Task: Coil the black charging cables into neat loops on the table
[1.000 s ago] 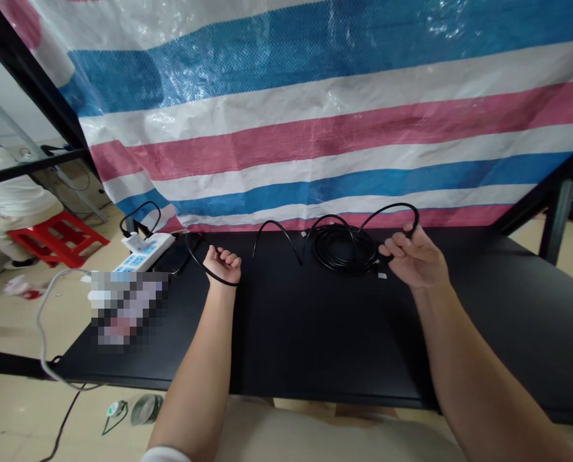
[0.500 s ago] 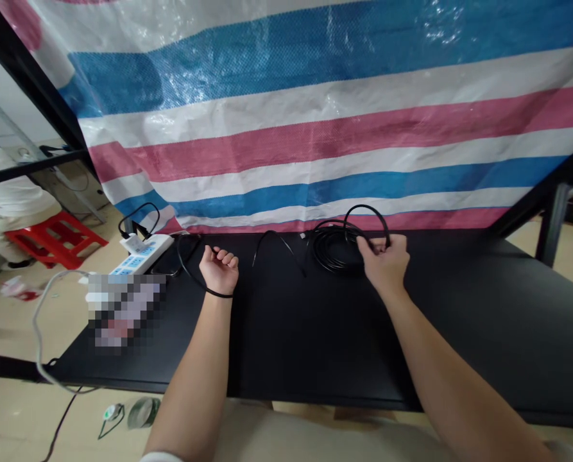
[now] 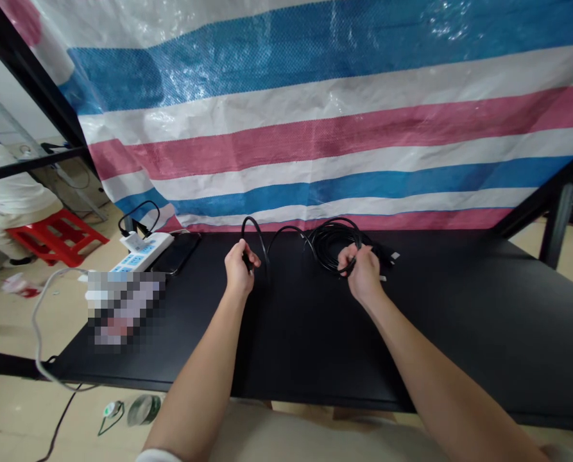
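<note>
Left of the black coil [image 3: 321, 253], the left hand [image 3: 239, 274] clamps slack cable [image 3: 253, 220] in its fingers; the right hand [image 3: 367, 276] grips the coil's near side, seemingly keeping loops together.

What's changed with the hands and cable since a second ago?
Left hand moved right; its fingers now grip the black cable, which had looped around the wrist. Right hand moved left and down, still holding cable, its raised loop brought in to the coil. Power strip and phone stayed put.
</note>
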A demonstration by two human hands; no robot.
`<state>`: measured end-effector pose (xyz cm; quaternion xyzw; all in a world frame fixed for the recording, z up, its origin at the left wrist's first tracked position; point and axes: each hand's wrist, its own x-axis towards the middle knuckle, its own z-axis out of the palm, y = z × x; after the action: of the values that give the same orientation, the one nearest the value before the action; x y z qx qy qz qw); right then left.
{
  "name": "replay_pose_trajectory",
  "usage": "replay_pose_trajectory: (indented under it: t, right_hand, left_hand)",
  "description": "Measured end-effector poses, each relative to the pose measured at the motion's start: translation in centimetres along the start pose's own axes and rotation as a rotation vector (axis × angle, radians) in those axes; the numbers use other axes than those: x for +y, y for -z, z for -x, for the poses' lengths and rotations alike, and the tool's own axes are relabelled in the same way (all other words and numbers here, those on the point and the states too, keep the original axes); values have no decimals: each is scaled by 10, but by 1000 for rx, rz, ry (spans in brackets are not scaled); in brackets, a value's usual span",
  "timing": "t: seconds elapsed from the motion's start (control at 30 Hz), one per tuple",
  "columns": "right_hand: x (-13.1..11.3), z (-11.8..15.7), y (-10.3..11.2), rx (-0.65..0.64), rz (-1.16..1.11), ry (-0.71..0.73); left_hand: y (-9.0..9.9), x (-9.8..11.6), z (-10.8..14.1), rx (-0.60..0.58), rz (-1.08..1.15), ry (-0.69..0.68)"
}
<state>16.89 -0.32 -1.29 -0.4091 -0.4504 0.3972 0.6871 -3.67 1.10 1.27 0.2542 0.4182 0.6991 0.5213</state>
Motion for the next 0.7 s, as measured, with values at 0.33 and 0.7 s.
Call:
replay_pose_trajectory:
  t: [0.33, 0.7]
  right_hand:
    - [5, 17, -13, 26, 452, 136]
    - [-4, 5, -12, -142, -236, -318]
  left_hand:
    - [-1, -6, 2, -88, 74, 23]
    - [-14, -25, 24, -133, 37, 387]
